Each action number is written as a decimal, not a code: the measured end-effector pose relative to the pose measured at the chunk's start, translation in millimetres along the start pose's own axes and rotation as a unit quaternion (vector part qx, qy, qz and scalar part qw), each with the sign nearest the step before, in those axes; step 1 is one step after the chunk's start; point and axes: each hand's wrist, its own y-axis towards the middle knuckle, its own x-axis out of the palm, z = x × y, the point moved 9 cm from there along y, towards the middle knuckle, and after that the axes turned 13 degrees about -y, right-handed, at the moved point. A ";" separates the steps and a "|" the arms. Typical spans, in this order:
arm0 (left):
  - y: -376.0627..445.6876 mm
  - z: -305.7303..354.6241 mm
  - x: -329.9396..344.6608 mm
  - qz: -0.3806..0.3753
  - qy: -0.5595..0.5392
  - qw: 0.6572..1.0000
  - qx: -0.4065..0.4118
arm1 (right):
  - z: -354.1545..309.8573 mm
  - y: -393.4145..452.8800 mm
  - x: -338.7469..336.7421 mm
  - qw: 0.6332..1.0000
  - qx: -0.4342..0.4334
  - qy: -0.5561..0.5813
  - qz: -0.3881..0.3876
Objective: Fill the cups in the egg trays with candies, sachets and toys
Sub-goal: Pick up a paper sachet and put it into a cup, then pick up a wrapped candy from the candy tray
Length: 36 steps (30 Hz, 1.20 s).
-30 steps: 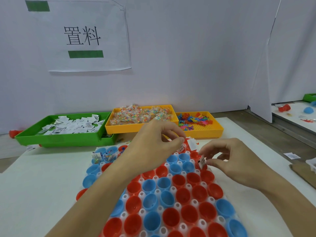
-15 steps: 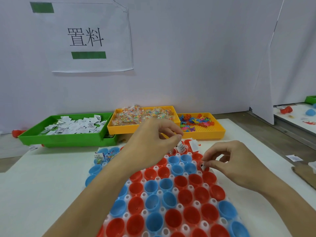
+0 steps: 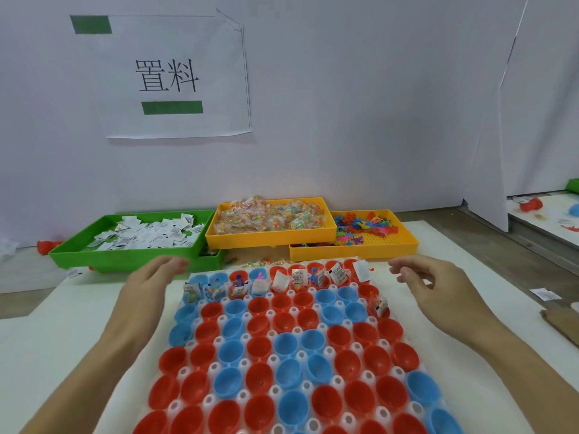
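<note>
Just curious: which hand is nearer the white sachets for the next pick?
Probably the left hand: it hovers open just before the green tray of sachets. The right hand is across the egg tray.

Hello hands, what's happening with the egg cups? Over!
Left hand and right hand open, holding nothing, either side of the egg tray. Far row filled; most cups empty. Nothing in the way.

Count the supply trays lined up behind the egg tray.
3. The green tray of white sachets sits on the left, a yellow tray of candies in the middle, and another yellow tray of toys on the right, partly tucked under the middle one. None appears hidden.
</note>
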 end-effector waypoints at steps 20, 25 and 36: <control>-7.9 -50.8 -12.1 0.069 -0.160 0.984 -0.037 | -36.9 129.3 37.2 0.966 0.021 -0.228 -0.121; -8.5 -50.4 -12.5 0.072 -0.151 0.985 -0.031 | -19.4 135.5 58.5 0.941 0.091 -0.262 -0.194; -3.7 -52.8 -13.7 0.072 -0.137 0.988 -0.029 | -0.7 135.2 51.1 0.974 0.172 -0.062 -0.131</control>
